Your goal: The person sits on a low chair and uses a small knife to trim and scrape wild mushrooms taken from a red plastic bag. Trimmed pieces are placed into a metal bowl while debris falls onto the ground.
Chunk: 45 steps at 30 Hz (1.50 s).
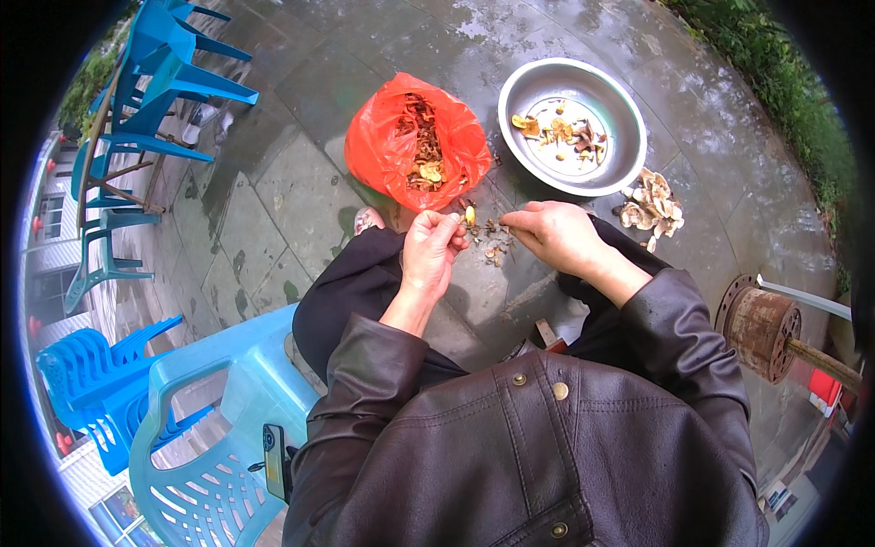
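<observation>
My left hand [432, 249] pinches a small yellow mushroom [469, 215] between thumb and fingers, just below the rim of a red plastic bag [369, 147]. Brown and yellow mushrooms [429, 147] fill the open bag. To the right, my right hand [550, 232] has its thumb and forefinger closed near some dark bits; whether it grips one cannot be told. A metal basin [625, 174] beyond it holds several yellow and brown mushrooms [562, 130]. Pale mushrooms [653, 205] lie in a pile on the paving beside the basin. Small scraps [493, 254] lie between my knees.
A light blue plastic chair [266, 362] stands at my left, with a phone [275, 461] on it. Stacked blue chairs [102, 390] and upturned blue stools [164, 75] are farther left. A rusty metal drum [762, 331] is at the right. Green plants [786, 102] edge the wet paving.
</observation>
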Motion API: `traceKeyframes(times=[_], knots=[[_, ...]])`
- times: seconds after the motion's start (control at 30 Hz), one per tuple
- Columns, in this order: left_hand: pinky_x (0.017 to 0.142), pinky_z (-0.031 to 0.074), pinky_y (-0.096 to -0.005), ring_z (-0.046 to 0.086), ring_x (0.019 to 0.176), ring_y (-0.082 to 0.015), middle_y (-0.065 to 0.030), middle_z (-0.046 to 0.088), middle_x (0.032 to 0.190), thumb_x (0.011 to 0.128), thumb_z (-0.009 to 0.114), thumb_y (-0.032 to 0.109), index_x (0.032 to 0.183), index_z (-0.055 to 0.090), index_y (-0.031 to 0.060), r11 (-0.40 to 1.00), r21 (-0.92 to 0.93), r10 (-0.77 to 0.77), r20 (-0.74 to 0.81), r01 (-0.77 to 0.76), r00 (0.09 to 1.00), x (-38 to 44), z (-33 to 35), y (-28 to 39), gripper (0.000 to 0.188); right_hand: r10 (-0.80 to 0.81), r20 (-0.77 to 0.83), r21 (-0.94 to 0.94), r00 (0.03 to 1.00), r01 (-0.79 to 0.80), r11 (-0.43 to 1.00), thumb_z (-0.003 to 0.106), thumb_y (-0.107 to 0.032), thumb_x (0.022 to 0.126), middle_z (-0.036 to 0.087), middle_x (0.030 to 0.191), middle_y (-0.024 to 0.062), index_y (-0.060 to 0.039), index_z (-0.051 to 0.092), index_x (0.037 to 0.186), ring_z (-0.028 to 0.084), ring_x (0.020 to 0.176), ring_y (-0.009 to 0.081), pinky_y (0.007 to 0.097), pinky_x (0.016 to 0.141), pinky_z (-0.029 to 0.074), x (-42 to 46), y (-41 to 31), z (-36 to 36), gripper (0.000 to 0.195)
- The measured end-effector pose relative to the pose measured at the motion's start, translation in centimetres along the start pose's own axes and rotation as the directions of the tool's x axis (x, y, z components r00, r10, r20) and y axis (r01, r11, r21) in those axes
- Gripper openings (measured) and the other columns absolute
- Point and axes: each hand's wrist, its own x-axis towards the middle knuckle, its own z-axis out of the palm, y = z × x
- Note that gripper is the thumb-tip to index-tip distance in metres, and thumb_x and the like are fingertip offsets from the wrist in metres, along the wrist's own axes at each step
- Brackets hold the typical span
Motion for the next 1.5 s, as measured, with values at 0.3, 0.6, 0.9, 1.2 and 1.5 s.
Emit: traceKeyframes(times=[0.3, 0.6, 0.9, 1.2, 1.5], knots=[[0.059, 0.044, -0.0255, 0.049, 0.061, -0.0103, -0.0032, 0.055, 0.072, 0.086, 0.059, 0.009, 0.08, 0.049, 0.0091, 1.0, 0.023, -0.01, -0.022, 0.01, 1.0, 0.09, -0.15, 0.04, 0.012, -0.011, -0.068, 0.057, 0.998, 0.014, 0.998, 0.058, -0.019, 0.078, 0.061, 0.076, 0.0117, -0.0137, 0.064, 0.095, 0.061, 0.072, 0.0312, 0.0404, 0.062, 0.05, 0.03, -0.14, -0.22, 0.018], [0.059, 0.044, -0.0263, 0.049, 0.061, -0.0104, -0.0028, 0.054, 0.072, 0.087, 0.059, 0.01, 0.081, 0.049, 0.0089, 0.998, 0.055, -0.006, -0.022, 0.008, 1.0, 0.0, -0.04, -0.12, 0.011, 0.007, -0.015, 0.021, 1.0, -0.006, 1.0, 0.058, -0.019, 0.078, 0.061, 0.077, 0.0117, -0.0126, 0.063, 0.094, 0.062, 0.072, 0.0313, 0.0406, 0.062, 0.05, -0.15, -0.02, -0.16, 0.018], [0.06, 0.045, -0.0282, 0.05, 0.061, -0.0106, -0.0013, 0.055, 0.072, 0.089, 0.056, 0.015, 0.083, 0.053, 0.0091, 0.97, -0.17, -0.169, 0.055, 0.176, 0.984, -0.12, 0.05, 0.38, 0.009, -0.026, -0.036, 0.059, 0.999, 0.029, 0.998, 0.059, -0.019, 0.077, 0.061, 0.077, 0.0114, -0.0123, 0.064, 0.094, 0.061, 0.072, 0.031, 0.0398, 0.063, 0.05, 0.01, -0.32, -0.8, 0.019], [0.06, 0.045, -0.0283, 0.049, 0.06, -0.0107, -0.0014, 0.055, 0.072, 0.089, 0.056, 0.014, 0.085, 0.054, 0.0097, 0.974, -0.146, -0.16, 0.083, 0.171, 0.984, -0.03, -0.22, 0.24, 0.006, -0.007, -0.025, 0.011, 1.0, 0.008, 1.0, 0.058, -0.019, 0.078, 0.062, 0.077, 0.0112, -0.0132, 0.064, 0.095, 0.062, 0.072, 0.0302, 0.0394, 0.063, 0.05, 0.01, 0.07, -0.56, 0.019], [0.059, 0.045, -0.0272, 0.05, 0.06, -0.0099, -0.0022, 0.055, 0.072, 0.088, 0.058, 0.014, 0.082, 0.051, 0.0096, 0.998, -0.001, -0.07, -0.013, 0.07, 0.997, 0.01, -0.08, 0.01, 0.011, -0.011, -0.053, 0.022, 0.999, 0.012, 1.0, 0.057, -0.02, 0.079, 0.062, 0.075, 0.012, -0.0118, 0.064, 0.093, 0.062, 0.073, 0.03, 0.0398, 0.064, 0.05, 0.0, -0.17, -0.7, 0.018]])
